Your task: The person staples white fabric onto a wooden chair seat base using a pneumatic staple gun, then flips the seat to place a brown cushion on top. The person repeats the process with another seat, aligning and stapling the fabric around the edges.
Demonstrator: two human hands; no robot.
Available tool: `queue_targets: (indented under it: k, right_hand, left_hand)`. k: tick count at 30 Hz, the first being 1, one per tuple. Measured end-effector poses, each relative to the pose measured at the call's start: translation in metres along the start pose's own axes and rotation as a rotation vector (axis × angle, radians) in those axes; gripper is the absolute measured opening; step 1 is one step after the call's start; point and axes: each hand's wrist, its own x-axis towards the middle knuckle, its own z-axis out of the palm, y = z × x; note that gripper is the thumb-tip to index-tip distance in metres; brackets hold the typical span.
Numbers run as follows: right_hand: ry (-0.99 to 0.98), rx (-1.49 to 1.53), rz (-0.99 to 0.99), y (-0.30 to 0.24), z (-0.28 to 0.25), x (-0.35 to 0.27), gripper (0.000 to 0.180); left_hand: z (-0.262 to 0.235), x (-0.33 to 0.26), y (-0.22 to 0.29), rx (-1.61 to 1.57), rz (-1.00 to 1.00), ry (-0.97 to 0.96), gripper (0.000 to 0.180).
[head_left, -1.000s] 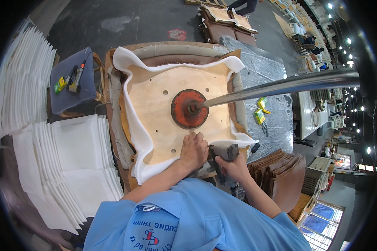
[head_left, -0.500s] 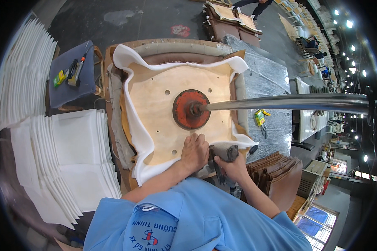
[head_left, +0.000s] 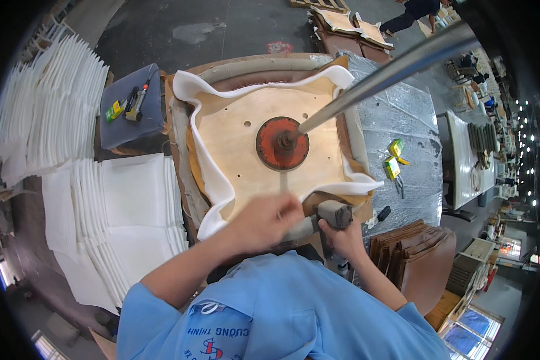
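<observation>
Spreading far out to the left of your left hand (head_left: 270,219) are thick rows of white, soft rectangular sheets (head_left: 141,192). Beyond your right hand (head_left: 345,240) and to its right lies the wide bench covered in shiny clear plastic (head_left: 423,168). In front of both your hands sits the support with a grey padded rim (head_left: 258,65), and on it lies the pale, flat, squarish wooden board (head_left: 234,150), its near edge by your left hand. White, wavy foam (head_left: 207,162) stands up around much of that board's edge. To the right of your right hand is a stack of brown, leather-like panels (head_left: 429,264). Farther off, ahead and left of your left hand, is a blue-grey padded seat (head_left: 123,102). Past your hands, a shiny metal pole (head_left: 378,78) slants down to a round red disc (head_left: 270,144) set against the board, just ahead of your left hand. Your left hand is blurred with its fingers bent; you cannot tell whether it grips anything. Your right hand is wrapped around a grey, blunt-headed handheld tool (head_left: 335,214). Smallest, ahead and right of your right hand, are two green-and-yellow boxes (head_left: 392,168) on the plastic-covered bench.
</observation>
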Motion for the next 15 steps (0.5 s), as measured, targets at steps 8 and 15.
queue_targets:
  k: [8, 15]
  right_hand:
    - [0.098, -0.125, -0.201, 0.005, -0.008, 0.009, 0.048]
    - [0.157, -0.019, -0.103, 0.007, -0.009, 0.002, 0.050]
  left_hand:
    - [0.049, -0.008, -0.099, 0.684, 0.211, 0.148, 0.018]
    - [0.046, 0.005, -0.096, 0.614, 0.245, 0.043, 0.016]
